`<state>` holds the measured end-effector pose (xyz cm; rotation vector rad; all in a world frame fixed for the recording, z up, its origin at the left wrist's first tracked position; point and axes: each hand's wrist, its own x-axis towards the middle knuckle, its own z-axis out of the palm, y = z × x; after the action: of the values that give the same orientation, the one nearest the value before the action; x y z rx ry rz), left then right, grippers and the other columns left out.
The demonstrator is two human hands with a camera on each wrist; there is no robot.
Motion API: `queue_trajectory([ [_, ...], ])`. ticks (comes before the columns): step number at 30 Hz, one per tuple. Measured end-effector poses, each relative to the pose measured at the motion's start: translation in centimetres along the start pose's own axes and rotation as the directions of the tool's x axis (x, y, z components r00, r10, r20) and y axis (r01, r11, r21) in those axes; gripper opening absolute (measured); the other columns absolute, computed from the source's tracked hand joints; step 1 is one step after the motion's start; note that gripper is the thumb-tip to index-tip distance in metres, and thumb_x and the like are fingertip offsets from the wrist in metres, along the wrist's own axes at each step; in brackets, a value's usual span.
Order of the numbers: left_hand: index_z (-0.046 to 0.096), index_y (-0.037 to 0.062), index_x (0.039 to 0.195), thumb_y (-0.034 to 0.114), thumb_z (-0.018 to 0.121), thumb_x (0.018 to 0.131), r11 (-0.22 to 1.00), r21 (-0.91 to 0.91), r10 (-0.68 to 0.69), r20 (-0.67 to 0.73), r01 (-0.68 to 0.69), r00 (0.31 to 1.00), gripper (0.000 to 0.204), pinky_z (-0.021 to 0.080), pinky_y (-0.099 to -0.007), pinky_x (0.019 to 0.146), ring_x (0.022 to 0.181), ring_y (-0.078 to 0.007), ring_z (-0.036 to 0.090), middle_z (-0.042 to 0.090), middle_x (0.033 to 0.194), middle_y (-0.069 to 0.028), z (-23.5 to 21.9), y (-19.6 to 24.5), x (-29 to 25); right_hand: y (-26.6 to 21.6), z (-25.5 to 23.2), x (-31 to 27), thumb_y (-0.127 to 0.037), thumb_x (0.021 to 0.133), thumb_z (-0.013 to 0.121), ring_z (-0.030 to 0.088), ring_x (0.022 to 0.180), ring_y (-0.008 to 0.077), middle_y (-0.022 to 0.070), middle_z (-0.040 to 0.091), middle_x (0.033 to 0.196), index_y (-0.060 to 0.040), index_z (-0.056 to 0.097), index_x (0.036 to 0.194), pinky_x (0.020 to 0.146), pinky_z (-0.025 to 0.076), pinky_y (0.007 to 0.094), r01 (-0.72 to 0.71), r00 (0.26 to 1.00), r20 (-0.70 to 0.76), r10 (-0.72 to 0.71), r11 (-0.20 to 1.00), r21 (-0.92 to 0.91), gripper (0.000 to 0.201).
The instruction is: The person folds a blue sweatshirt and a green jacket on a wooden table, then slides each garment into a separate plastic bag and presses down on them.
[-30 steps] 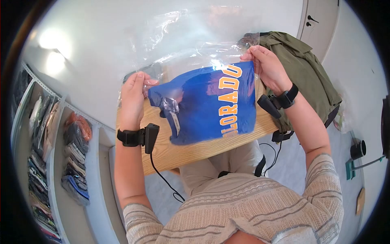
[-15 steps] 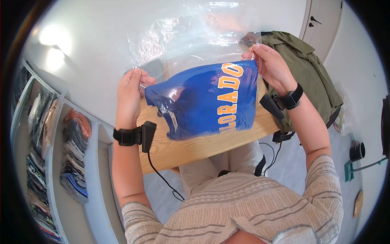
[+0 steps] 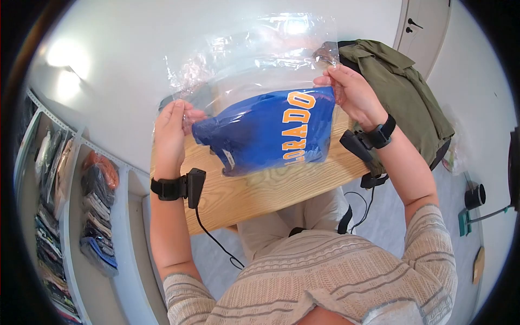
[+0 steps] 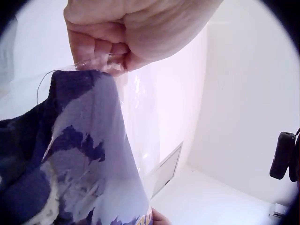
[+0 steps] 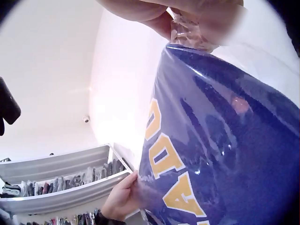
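Note:
A folded blue garment with orange-and-white lettering hangs inside a clear plastic bag, above the wooden table. The left hand pinches the bag at the garment's left upper corner; the left wrist view shows that hand with film between its fingers. At the right upper corner the right hand grips the bag, and in the right wrist view gathered plastic bunches under its fingers. The bag's upper part stands loose beyond both hands. A pale tag shows at the garment's left side.
Under the bag is a wooden table. An olive-green jacket lies at the right. Shelves with bagged clothes stand on the left. Black cables hang from both wrist cameras. A black cup-like holder is at the far right.
Both hands have moved slightly left and lower in the head view, still holding the bag. The garment's lower edge has risen, and the loose upper plastic has shifted.

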<state>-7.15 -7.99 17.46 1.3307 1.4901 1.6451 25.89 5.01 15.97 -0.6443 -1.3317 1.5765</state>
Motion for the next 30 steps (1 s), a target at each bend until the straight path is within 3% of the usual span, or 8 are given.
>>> queue_trajectory([
  [7, 0.054, 0.006, 0.091, 0.024, 0.041, 0.1, 0.998, -0.038, 0.043, 0.014, -0.043, 0.999, 0.024, 0.036, -0.0198, 0.054, 0.072, -0.0131, 0.064, 0.066, 0.08, -0.0068, 0.0, -0.3, 0.1, 0.2, 0.0, -0.5, -0.023, 0.099, 0.044, 0.062, 0.083, 0.0111, 0.0061, 0.066, 0.096, -0.0064, 0.055, 0.096, 0.072, 0.048, 0.0235, 0.064, 0.993, 0.096, -0.072, 0.994, 0.084, 0.019],
  [13, 0.055, 0.0046, 0.092, 0.025, 0.041, 0.1, 0.977, 0.062, 0.206, -0.057, -0.202, 0.977, 0.026, 0.044, -0.0222, 0.061, 0.072, -0.012, 0.062, 0.065, 0.079, -0.0064, 1.8, 4.2, -0.3, 1.4, -1.0, -1.5, -0.027, 0.098, 0.046, 0.061, 0.1, 0.0225, 0.0114, 0.065, 0.104, -0.0081, 0.056, 0.098, 0.089, 0.047, 0.0332, 0.205, 0.966, 0.111, -0.235, 0.951, 0.231, 0.022],
  [16, 0.056, 0.004, 0.09, 0.025, 0.041, 0.1, 0.957, 0.08, 0.276, 0.059, -0.28, 0.959, 0.027, 0.047, -0.0236, 0.065, 0.071, -0.0115, 0.061, 0.063, 0.077, -0.0061, 3.0, 6.3, -0.1, 4.4, -0.9, -2.7, -0.03, 0.094, 0.053, 0.049, 0.118, 0.025, 0.0164, 0.055, 0.124, -0.0093, 0.05, 0.12, 0.1, 0.038, 0.0393, 0.266, 0.954, 0.034, -0.299, 0.891, 0.369, 0.033],
  [17, 0.056, 0.0016, 0.088, 0.023, 0.042, 0.099, 0.956, 0.063, 0.281, 0.084, -0.287, 0.956, 0.028, 0.048, -0.024, 0.066, 0.072, -0.0129, 0.062, 0.063, 0.077, -0.0077, 3.4, 6.7, 0.1, 5.5, -0.5, -3.7, -0.028, 0.091, 0.058, 0.046, 0.122, 0.0223, 0.0143, 0.05, 0.13, -0.0083, 0.045, 0.128, 0.101, 0.037, 0.039, 0.239, 0.949, 0.098, -0.298, 0.889, 0.391, 0.044],
  [22, 0.057, -0.0019, 0.087, 0.019, 0.043, 0.098, 0.95, 0.074, 0.288, 0.163, -0.302, 0.944, 0.028, 0.05, -0.0245, 0.065, 0.071, -0.014, 0.063, 0.063, 0.075, -0.0086, 5.2, 7.9, 1.5, 10.6, 1.0, -5.7, -0.015, 0.09, 0.061, 0.058, 0.106, 0.0161, 0.0059, 0.06, 0.118, -0.0048, 0.049, 0.124, 0.093, 0.046, 0.0326, 0.003, 1.0, 0.002, -0.004, 0.905, 0.426, 0.037],
  [25, 0.058, 0.0021, 0.102, 0.027, 0.043, 0.099, 0.958, 0.106, 0.229, 0.274, -0.266, 0.934, 0.029, 0.048, -0.0256, 0.076, 0.083, -0.0138, 0.061, 0.065, 0.089, -0.0095, 5.7, 8.0, 1.4, 11.3, 1.8, -6.8, -0.014, 0.092, 0.059, 0.059, 0.104, 0.0169, 0.0058, 0.061, 0.116, -0.0048, 0.05, 0.122, 0.09, 0.049, 0.0332, 0.059, 0.995, -0.096, -0.01, 0.856, 0.514, 0.033],
  [28, 0.056, 0.0013, 0.117, 0.034, 0.048, 0.097, 0.921, 0.088, 0.354, 0.21, -0.378, 0.911, 0.039, 0.046, -0.029, 0.086, 0.1, -0.0151, 0.057, 0.061, 0.107, -0.0113, 6.3, 7.4, 1.2, 12.3, 1.5, -6.8, -0.014, 0.093, 0.057, 0.059, 0.105, 0.0188, 0.0068, 0.06, 0.118, -0.005, 0.049, 0.124, 0.091, 0.049, 0.0346, 0.042, 0.992, -0.124, 0.039, 0.806, 0.59, 0.034],
  [30, 0.054, -0.0011, 0.122, 0.039, 0.055, 0.092, 0.97, 0.186, 0.101, 0.283, -0.157, 0.954, 0.05, 0.04, -0.0294, 0.094, 0.11, -0.0183, 0.052, 0.06, 0.113, -0.0117, 4.6, 5.4, 1.1, 12.3, 1.4, -7.4, -0.015, 0.093, 0.056, 0.059, 0.106, 0.0195, 0.0072, 0.059, 0.119, -0.0053, 0.047, 0.125, 0.091, 0.05, 0.0353, 0.036, 0.991, -0.121, 0.051, 0.778, 0.627, 0.035],
])
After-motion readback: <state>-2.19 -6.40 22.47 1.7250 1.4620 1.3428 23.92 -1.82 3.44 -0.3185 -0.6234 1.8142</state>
